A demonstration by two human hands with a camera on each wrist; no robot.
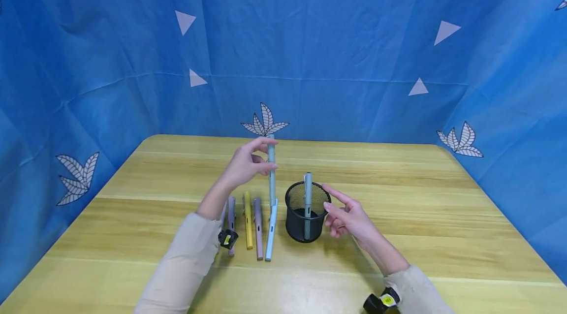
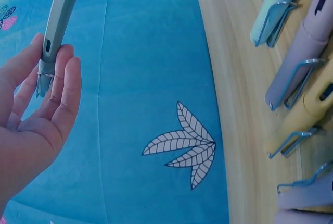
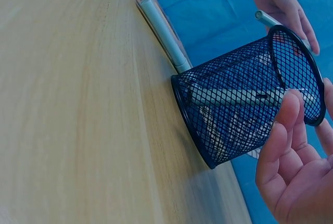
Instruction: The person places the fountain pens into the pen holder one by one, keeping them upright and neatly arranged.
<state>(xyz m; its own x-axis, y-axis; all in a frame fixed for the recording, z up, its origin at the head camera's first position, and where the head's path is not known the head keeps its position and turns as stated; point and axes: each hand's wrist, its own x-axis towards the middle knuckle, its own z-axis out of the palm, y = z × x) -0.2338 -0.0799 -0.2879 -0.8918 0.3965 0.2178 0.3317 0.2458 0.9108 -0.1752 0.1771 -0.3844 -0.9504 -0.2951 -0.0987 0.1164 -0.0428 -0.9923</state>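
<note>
My left hand (image 1: 248,162) pinches a pale grey-green pen (image 1: 272,183) between thumb and fingers, holding it upright over the back of the pen row. Its lower end overlaps the top of a light blue pen (image 1: 271,230) in the head view. My right hand (image 1: 352,218) holds the rim of a black mesh pen holder (image 1: 294,223) with thumb and index finger, on its right side. Inside the holder a similar grey-green pen (image 1: 308,191) stands with its clip end up. The right wrist view shows this pen through the mesh wall (image 3: 234,125).
Left of the light blue pen lie a purple pen (image 1: 258,230), a yellow pen (image 1: 248,220) and another purple pen (image 1: 231,220), partly behind the left wrist camera (image 1: 228,238). The wooden table (image 1: 421,196) ends at a blue patterned cloth (image 1: 336,58).
</note>
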